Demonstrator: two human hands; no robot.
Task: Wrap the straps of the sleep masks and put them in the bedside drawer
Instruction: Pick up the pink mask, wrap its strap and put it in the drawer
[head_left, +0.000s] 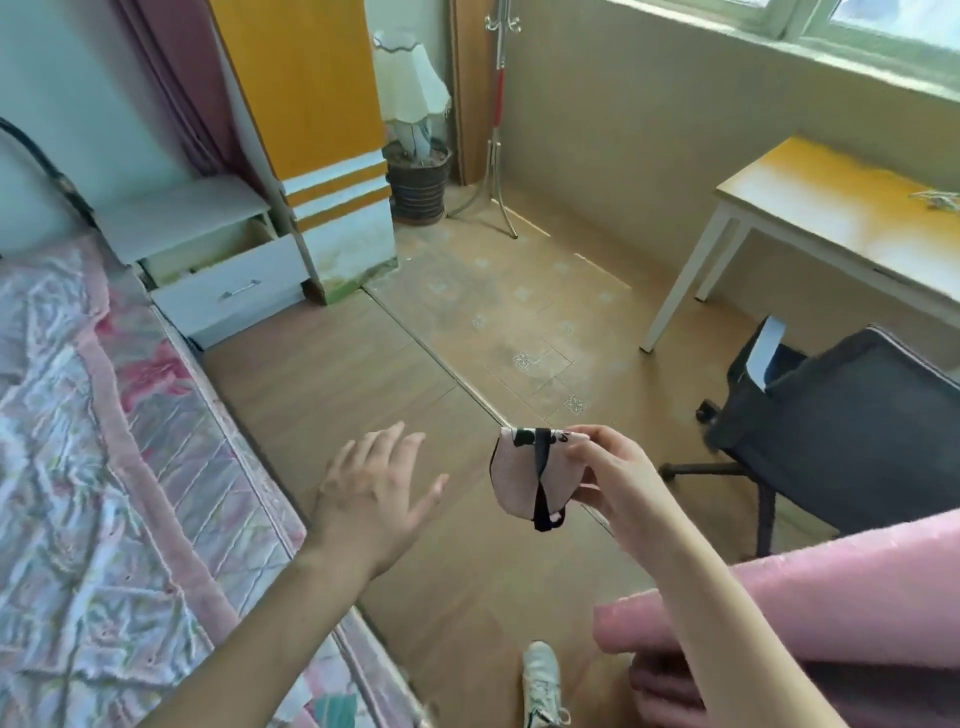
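One folded pink fabric sleep mask, black elastic strap wrapped round, pinched in your right hand. Left hand spread, empty. Wrapping looks complete; next, carry to open white bedside drawer.

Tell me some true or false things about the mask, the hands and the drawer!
1. The right hand holds the pink sleep mask. True.
2. The black strap is wound around the mask. True.
3. The left hand is also gripping the mask. False: it is open, apart from the mask, holding nothing.
4. The bedside drawer is closed. False: it is pulled open.
5. The mask is already in the drawer. False: it is in the right hand, above the floor.
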